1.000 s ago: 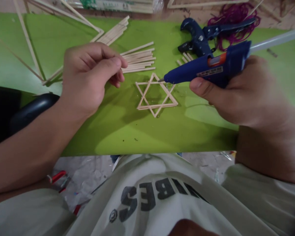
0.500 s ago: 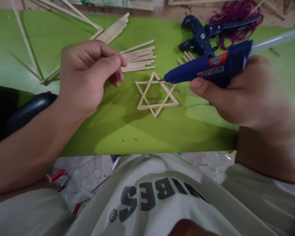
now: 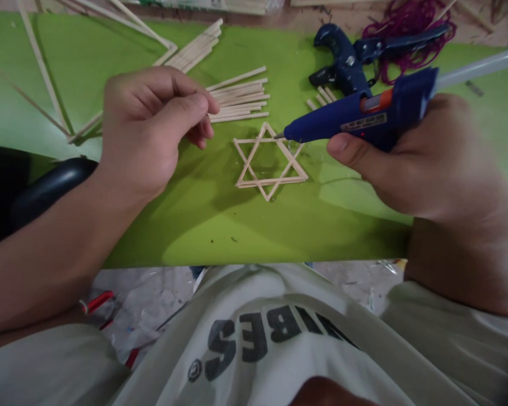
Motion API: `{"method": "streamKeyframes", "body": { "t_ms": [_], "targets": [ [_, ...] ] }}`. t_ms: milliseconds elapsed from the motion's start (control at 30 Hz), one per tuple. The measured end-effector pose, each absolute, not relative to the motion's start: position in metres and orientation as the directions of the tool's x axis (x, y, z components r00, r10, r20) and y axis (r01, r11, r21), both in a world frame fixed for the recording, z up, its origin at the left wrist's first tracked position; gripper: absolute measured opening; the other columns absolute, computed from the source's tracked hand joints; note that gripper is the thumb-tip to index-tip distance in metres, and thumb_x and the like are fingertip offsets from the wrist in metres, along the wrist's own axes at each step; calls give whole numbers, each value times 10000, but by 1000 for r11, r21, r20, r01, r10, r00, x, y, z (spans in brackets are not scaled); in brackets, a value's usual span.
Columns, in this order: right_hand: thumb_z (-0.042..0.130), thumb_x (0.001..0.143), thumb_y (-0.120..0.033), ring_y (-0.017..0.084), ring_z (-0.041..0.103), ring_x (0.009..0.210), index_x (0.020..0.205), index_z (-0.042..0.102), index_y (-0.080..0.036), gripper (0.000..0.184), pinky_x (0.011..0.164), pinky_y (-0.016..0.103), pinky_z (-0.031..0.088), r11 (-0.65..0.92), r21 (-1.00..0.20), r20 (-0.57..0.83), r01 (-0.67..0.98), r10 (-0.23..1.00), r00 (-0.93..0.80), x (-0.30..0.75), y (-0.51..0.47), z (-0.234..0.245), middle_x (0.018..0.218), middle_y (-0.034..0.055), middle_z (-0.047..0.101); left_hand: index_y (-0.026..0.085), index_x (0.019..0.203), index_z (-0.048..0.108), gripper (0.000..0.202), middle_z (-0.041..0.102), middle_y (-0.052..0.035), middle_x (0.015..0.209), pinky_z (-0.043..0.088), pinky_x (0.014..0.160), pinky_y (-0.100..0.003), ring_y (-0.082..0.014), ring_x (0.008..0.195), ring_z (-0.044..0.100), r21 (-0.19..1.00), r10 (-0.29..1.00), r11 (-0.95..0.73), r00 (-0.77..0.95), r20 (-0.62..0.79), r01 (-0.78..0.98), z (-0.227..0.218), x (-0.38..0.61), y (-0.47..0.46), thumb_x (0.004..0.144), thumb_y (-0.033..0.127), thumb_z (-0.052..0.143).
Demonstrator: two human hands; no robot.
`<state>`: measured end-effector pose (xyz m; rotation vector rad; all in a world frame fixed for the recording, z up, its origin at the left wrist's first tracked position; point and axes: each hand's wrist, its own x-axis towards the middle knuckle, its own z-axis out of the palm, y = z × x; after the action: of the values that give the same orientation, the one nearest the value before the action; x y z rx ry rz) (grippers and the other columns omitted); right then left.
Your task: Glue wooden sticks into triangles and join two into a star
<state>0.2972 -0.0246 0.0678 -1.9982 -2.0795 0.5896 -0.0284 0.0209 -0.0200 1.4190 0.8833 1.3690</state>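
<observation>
A six-pointed star (image 3: 271,163) made of thin wooden sticks lies flat on the green table (image 3: 220,225). My right hand (image 3: 410,158) grips a blue glue gun (image 3: 359,115), whose nozzle tip sits just above the star's upper right side. A clear glue stick (image 3: 478,67) pokes out of the gun's back. My left hand (image 3: 152,124) hovers left of the star with fingers curled and thumb against the forefinger; nothing shows clearly in it. Its fingertips are close to a small pile of short sticks (image 3: 239,96).
A dark blue cutter tool (image 3: 347,56) lies behind the gun, beside purple yarn (image 3: 406,22) and short stick offcuts (image 3: 322,97). More sticks (image 3: 195,48) and large stick frames (image 3: 46,73) lie at the far left. A black chair arm (image 3: 46,189) is under my left forearm.
The view drifted very slightly; both hands and the glue gun stay almost where they were, the nozzle still by the star's upper right side.
</observation>
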Motion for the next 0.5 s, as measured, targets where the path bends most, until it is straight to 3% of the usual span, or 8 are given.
{"method": "streamKeyframes", "body": {
  "t_ms": [133, 333, 500],
  "targets": [
    [673, 940, -803, 347, 714, 788, 728, 586, -335, 521, 741, 493, 456, 30, -403, -129, 915, 988, -89, 299, -25, 68, 721, 99, 685, 158, 928, 970, 245, 794, -25, 731, 541, 535, -206, -97, 608, 699, 952, 947, -287, 117, 298, -104, -20, -28, 22, 981, -20, 810],
    [732, 939, -749, 378, 793, 808, 870, 797, -283, 475, 716, 484, 457, 66, -464, -62, 883, 992, -107, 302, -27, 64, 750, 81, 743, 169, 916, 969, 179, 787, -21, 721, 513, 514, -217, -99, 595, 689, 947, 944, -307, 96, 316, -96, -23, -28, 23, 992, 46, 865],
    [708, 976, -682, 451, 875, 1064, 1059, 902, -284, 451, 874, 569, 600, 89, -455, -56, 886, 990, -128, 302, -26, 68, 1004, 125, 888, 171, 928, 969, 156, 792, -24, 730, 525, 527, -220, -101, 606, 701, 951, 946, -293, 114, 303, -94, -21, -28, 22, 1018, 74, 887]
  ]
}}
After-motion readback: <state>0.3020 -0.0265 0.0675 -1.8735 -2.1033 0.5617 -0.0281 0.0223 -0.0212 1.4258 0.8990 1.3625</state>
